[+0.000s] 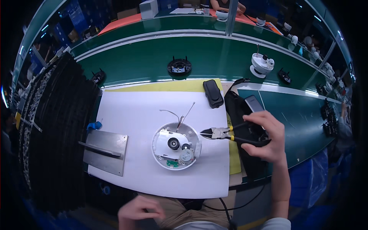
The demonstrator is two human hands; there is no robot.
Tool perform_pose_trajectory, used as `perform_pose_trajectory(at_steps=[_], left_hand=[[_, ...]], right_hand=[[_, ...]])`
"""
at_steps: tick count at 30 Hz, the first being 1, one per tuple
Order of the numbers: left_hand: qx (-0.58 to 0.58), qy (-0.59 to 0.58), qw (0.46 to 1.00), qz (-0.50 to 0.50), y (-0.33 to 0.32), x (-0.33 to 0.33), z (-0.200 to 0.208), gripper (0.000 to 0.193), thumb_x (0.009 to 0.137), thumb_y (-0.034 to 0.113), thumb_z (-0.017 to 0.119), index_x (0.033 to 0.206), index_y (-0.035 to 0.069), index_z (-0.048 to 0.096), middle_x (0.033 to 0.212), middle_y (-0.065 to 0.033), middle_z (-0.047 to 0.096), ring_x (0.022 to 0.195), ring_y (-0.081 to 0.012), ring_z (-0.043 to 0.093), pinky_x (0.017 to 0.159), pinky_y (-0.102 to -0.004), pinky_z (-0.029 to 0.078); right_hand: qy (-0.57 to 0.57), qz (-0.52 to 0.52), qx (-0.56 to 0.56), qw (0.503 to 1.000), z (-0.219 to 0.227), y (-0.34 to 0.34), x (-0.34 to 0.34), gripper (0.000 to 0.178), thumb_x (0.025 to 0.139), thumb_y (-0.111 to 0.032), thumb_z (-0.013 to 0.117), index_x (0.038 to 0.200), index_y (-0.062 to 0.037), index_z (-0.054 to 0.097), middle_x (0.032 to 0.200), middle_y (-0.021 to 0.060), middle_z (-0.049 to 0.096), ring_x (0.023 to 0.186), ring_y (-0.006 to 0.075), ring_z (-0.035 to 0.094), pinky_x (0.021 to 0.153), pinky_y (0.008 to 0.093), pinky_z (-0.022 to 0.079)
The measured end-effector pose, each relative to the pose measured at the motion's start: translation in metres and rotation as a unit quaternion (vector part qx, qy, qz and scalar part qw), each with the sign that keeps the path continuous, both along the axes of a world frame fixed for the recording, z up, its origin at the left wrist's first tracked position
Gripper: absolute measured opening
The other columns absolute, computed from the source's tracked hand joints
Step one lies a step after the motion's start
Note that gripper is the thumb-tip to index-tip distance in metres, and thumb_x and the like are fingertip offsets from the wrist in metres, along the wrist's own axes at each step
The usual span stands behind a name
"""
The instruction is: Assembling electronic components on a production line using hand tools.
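Observation:
In my right hand (268,134) is a pair of pliers (220,133) with black handles and yellow bands. Thumb and fingers are wrapped round the spread handles. The dark jaw tips point left, over the right rim of a round white housing (157,153). A black lens-like part (173,143), a round grey motor-like part (186,156) and a small green circuit board (172,163) sit inside it. Thin wires (180,119) rise from its far edge. My left hand (140,209) hangs over my lap below the table edge, fingers loosely bent, nothing visible in it.
White sheet (130,111) lies under the housing. Left of it are a metal plate with a handle (105,153) and a tall black stack (57,134). A black case (213,94) and black bag (239,103) lie right. Black round bases (179,67) and a white device (262,66) stand beyond.

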State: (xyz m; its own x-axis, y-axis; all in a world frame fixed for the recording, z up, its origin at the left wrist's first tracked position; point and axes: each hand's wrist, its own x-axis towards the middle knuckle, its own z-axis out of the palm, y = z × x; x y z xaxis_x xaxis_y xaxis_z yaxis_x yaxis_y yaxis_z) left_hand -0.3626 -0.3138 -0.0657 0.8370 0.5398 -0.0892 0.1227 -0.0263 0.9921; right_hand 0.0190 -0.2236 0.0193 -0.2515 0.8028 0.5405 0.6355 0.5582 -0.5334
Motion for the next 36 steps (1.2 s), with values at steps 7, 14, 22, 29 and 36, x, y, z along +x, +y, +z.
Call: perform_pose_trajectory(at_steps=[7,14,22,29,36], left_hand=[[0.221,0.222,0.888,0.337,-0.044,0.032,-0.213,0.03,0.086,0.017,0.056,0.11,-0.001,0.056,0.107,-0.019,0.059,0.091,-0.032,0.061,0.081,-0.0381,0.048],[-0.118,0.146,0.982,0.025,-0.033,0.027,-0.033,0.026,0.089,0.022,0.058,0.098,-0.002,0.063,0.086,-0.0133,0.068,0.08,-0.0165,0.067,0.075,-0.0242,0.051],[-0.242,-0.129,0.903,0.329,0.035,0.062,0.015,0.059,0.097,0.028,0.039,0.138,0.016,0.0,0.117,-0.0253,0.053,0.091,-0.0336,0.064,0.064,-0.033,0.055],[-0.232,-0.214,0.882,0.351,0.075,0.085,0.005,0.048,0.097,0.02,0.04,0.137,0.015,0.015,0.123,-0.0194,0.048,0.104,-0.0313,0.059,0.086,-0.037,0.052],[-0.17,-0.332,0.831,0.412,0.189,0.103,0.019,0.043,0.097,0.022,0.039,0.133,0.007,0.018,0.125,-0.0246,0.038,0.11,-0.0377,0.051,0.093,-0.034,0.048]], right_hand=[[0.118,-0.026,-0.047,0.992,-0.043,-0.037,-0.027,0.052,0.057,-0.018,0.073,0.102,0.0043,0.062,0.096,0.0148,0.06,0.09,0.0235,0.06,0.082,0.0304,0.046],[0.115,-0.018,-0.033,0.993,-0.062,-0.059,-0.03,0.05,0.058,-0.017,0.076,0.103,0.0015,0.063,0.096,0.0139,0.062,0.088,0.024,0.06,0.079,0.0303,0.047],[0.352,0.046,-0.046,0.934,-0.083,-0.073,-0.045,0.057,0.068,-0.032,0.072,0.105,0.0094,0.059,0.1,0.0158,0.059,0.094,0.0234,0.058,0.086,0.0327,0.044],[0.373,0.028,-0.104,0.921,-0.112,-0.075,-0.054,0.053,0.07,-0.026,0.074,0.108,0.0077,0.058,0.105,0.0144,0.057,0.095,0.02,0.057,0.087,0.0302,0.043],[0.378,0.015,-0.153,0.913,-0.113,-0.061,-0.053,0.046,0.071,-0.014,0.071,0.11,0.0059,0.057,0.102,0.0121,0.057,0.091,0.017,0.056,0.084,0.0276,0.042]])
